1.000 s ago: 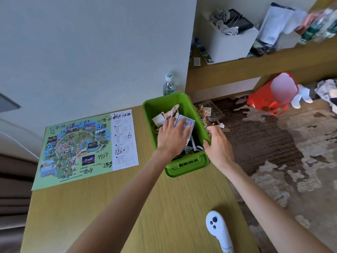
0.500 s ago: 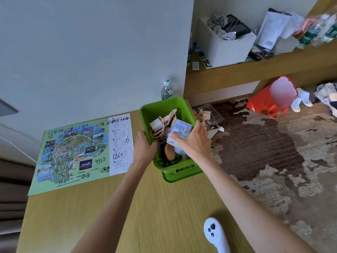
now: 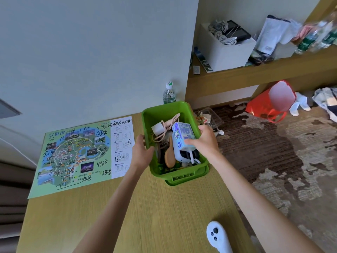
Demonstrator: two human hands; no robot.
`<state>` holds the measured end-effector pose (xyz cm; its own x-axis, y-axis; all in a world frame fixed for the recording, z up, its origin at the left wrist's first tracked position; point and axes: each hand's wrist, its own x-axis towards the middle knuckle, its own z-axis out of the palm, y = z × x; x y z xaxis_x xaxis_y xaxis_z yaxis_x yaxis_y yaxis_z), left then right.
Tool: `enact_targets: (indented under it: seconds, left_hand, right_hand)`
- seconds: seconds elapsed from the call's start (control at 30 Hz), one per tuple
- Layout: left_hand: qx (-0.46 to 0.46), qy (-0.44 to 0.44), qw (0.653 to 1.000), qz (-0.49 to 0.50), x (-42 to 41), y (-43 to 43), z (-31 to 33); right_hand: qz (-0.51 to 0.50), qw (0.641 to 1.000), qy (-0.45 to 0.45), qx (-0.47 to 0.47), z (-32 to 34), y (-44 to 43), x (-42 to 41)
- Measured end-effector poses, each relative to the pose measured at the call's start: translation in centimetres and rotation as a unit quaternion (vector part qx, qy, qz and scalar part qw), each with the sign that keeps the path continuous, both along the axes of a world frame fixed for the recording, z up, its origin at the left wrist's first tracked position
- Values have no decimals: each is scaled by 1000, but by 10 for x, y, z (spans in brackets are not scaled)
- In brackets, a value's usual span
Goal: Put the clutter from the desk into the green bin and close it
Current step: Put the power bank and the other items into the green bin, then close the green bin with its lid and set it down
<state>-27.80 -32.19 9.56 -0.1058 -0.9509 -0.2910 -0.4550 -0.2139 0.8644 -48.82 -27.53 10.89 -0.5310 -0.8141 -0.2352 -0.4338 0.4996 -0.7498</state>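
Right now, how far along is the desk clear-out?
Done: the green bin already holds a charger, a wooden brush and more. In hand: the right hand grips a blue and white pack in the bin, while the left hand holds its left wall. Left: a map sheet and a white controller lie on the desk, a water bottle stands behind the bin, and the bin is open.
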Motion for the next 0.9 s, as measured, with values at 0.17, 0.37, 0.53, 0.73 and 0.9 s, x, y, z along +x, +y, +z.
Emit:
enact_targets:
  seconds: [0.17, 0.37, 0.53, 0.73, 0.9]
  left_hand:
    - [-18, 10, 1000, 8, 42, -4, 21]
    - [-58, -56, 997, 15, 116, -6, 36]
    - [-31, -76, 996, 45, 174, 1, 25]
    - [-11, -67, 995, 69, 210, 12, 5]
    - [-21, -56, 995, 81, 218, 23, -10]
  right_hand:
    - [34, 998, -5, -47, 15, -9, 30]
    - [83, 994, -45, -59, 7, -16, 99]
    - [127, 988, -76, -52, -6, -18, 154]
    - [170, 982, -72, -29, -22, -17, 186]
    - [180, 982, -51, -30, -27, -20, 193]
